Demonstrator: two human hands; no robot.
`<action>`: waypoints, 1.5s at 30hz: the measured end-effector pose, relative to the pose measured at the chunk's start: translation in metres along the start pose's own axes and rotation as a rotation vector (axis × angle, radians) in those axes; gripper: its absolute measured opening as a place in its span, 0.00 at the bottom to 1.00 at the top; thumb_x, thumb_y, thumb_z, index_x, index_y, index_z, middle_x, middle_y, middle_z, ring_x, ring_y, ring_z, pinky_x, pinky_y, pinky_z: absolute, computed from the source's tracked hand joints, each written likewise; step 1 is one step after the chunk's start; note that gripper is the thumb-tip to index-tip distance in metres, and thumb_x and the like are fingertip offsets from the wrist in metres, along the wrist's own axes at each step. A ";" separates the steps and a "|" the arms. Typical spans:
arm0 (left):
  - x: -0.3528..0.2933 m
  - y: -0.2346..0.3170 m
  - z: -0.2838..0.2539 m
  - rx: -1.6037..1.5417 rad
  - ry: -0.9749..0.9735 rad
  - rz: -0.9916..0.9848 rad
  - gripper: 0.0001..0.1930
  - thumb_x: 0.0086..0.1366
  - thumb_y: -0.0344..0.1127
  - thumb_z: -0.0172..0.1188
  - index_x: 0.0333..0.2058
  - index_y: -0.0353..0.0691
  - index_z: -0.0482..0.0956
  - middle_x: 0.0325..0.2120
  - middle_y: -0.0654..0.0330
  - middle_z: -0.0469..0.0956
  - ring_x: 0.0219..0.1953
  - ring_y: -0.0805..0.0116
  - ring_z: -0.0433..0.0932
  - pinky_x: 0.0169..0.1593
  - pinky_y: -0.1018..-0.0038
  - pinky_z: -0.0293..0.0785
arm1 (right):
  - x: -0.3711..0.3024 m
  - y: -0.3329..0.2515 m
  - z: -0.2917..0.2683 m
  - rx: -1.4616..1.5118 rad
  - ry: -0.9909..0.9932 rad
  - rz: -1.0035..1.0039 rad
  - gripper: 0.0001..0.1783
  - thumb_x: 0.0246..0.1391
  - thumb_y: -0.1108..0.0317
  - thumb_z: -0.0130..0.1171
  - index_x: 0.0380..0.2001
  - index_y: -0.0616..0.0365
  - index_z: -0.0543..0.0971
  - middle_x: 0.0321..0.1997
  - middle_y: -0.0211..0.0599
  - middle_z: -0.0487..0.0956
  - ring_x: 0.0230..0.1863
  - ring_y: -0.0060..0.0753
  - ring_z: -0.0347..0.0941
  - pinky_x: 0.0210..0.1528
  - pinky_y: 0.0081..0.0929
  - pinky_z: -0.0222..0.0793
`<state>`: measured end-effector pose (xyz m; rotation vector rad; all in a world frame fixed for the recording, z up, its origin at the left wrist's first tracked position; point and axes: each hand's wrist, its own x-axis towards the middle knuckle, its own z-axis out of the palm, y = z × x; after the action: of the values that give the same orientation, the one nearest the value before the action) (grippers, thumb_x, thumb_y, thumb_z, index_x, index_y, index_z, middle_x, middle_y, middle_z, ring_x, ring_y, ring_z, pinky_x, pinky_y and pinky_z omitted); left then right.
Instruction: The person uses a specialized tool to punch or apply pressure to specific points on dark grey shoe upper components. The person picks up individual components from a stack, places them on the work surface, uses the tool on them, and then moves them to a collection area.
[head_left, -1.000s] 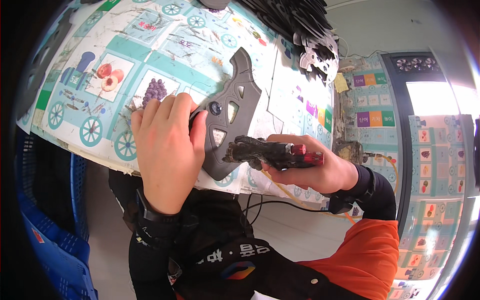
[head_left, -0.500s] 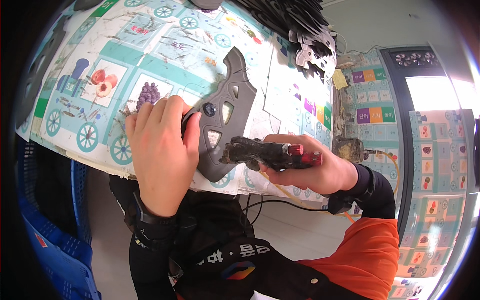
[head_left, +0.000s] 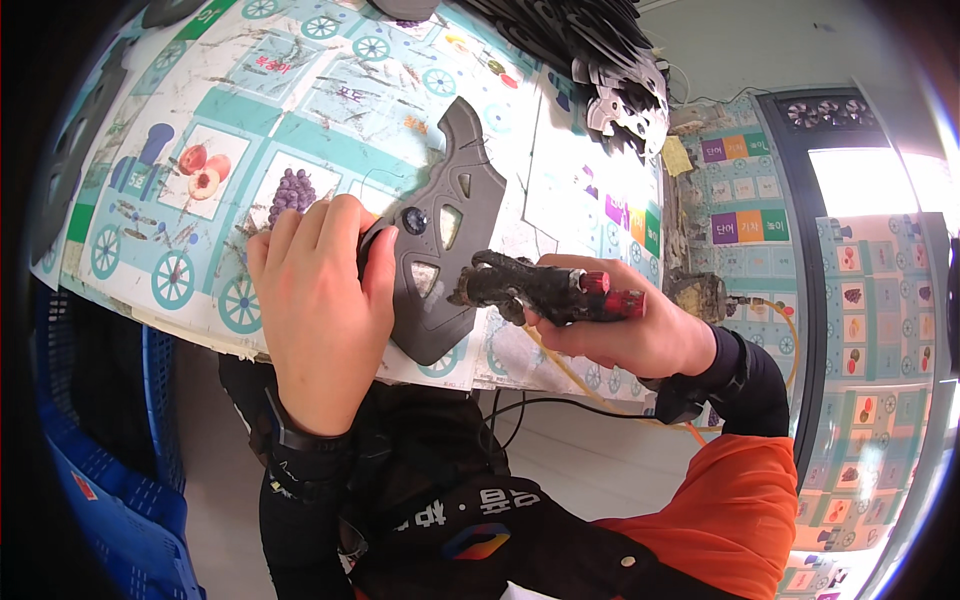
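Note:
A dark grey curved plastic panel (head_left: 446, 290) with cut-out windows lies on the printed table covering, its narrow end pointing away from me. My left hand (head_left: 325, 290) grips its left edge, thumb on the near side and fingers curled around. A round black knob (head_left: 412, 220) sits on the panel beside my thumb. In my right hand (head_left: 640, 330) is a grimy black spray gun (head_left: 535, 290) with red knobs at its back. Its crusted nozzle points left, close over the panel's right edge. Whether the trigger is pressed is hidden.
Dark panels (head_left: 560, 40) are stacked at the far edge, with paler pieces (head_left: 625, 110) at their right end. Other grey parts (head_left: 75, 150) lie on the left side. Blue crates (head_left: 110, 480) stand at lower left. A yellow hose (head_left: 790, 340) and black cable (head_left: 590, 408) run at the right.
The spray gun has shifted slightly to the right, away from the panel's middle. The left hand and panel have hardly moved.

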<state>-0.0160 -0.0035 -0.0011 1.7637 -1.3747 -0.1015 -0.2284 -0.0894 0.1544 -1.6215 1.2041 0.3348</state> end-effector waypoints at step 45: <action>0.003 0.003 0.000 -0.005 -0.016 -0.005 0.09 0.66 0.32 0.68 0.36 0.41 0.75 0.33 0.61 0.79 0.38 0.55 0.75 0.47 0.59 0.65 | 0.024 0.009 -0.033 0.005 0.192 -0.220 0.02 0.58 0.78 0.62 0.35 0.64 0.81 0.30 0.29 0.74 0.25 0.15 0.68 0.25 0.19 0.61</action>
<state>-0.0170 -0.0058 0.0016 1.7664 -1.3805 -0.1221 -0.2362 -0.1299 0.1459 -1.7933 1.1526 0.0367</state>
